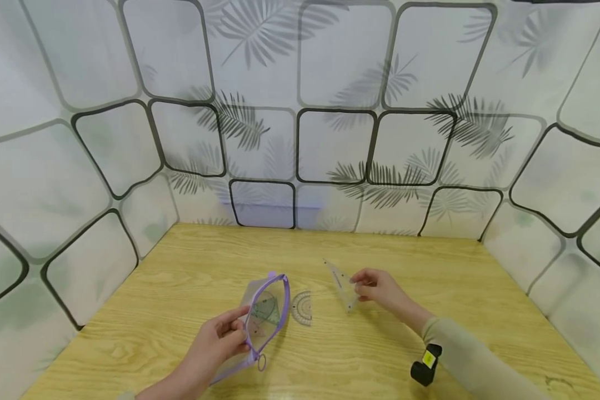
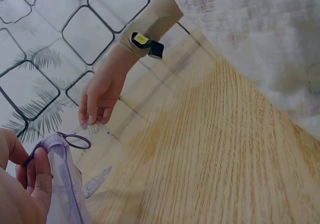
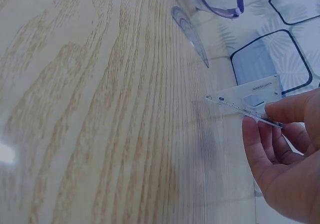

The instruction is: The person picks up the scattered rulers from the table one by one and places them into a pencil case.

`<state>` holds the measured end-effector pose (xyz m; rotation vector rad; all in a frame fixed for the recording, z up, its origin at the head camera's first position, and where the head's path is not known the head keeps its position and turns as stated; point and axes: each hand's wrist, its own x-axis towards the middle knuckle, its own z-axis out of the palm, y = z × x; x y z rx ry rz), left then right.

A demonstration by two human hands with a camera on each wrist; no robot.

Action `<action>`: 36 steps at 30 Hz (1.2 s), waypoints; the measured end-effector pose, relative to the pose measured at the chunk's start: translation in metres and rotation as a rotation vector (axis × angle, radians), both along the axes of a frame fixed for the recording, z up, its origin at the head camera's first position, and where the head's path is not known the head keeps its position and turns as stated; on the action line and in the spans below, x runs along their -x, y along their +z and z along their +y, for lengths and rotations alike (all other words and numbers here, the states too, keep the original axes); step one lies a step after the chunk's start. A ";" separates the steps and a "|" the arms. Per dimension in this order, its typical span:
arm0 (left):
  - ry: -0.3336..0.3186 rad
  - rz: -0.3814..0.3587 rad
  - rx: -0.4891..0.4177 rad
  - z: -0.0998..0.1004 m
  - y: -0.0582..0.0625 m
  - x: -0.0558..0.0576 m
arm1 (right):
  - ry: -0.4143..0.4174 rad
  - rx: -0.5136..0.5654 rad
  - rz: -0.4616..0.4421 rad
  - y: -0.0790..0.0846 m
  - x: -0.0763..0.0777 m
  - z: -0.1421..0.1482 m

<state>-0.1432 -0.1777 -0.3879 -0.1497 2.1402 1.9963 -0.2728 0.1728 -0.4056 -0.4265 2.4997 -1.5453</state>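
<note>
In the head view my left hand (image 1: 222,337) grips the near side of a clear zip pouch (image 1: 286,303) with purple trim, its mouth gaping. Inside the pouch, a greenish set square (image 1: 272,311) and other clear pieces show. My right hand (image 1: 380,289) pinches a transparent set square (image 1: 342,283) by one edge, above the table. The right wrist view shows the printed scale of this set square (image 3: 250,97) between thumb and fingers. A clear protractor (image 1: 301,308) lies on the table just right of the pouch. A purple ring (image 2: 75,140) hangs from the pouch's zip.
The wooden table (image 1: 380,355) meets patterned curtain-like walls (image 1: 335,144) at the back and both sides. A black device with a yellow label (image 1: 426,365) is strapped at my right wrist. White quilted cloth (image 2: 260,44) appears in the left wrist view.
</note>
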 end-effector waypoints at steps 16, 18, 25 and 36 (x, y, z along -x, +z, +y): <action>-0.024 0.006 -0.010 -0.002 0.000 0.000 | 0.040 0.057 -0.061 0.011 -0.007 -0.018; -0.030 0.002 -0.015 -0.003 0.000 0.000 | 0.031 0.064 -0.089 0.012 -0.008 -0.021; -0.040 0.000 -0.021 -0.004 0.000 0.001 | 0.008 0.073 -0.160 0.016 -0.011 -0.028; -0.030 0.000 -0.024 -0.004 -0.001 0.001 | 0.042 0.088 -0.180 0.021 -0.014 -0.031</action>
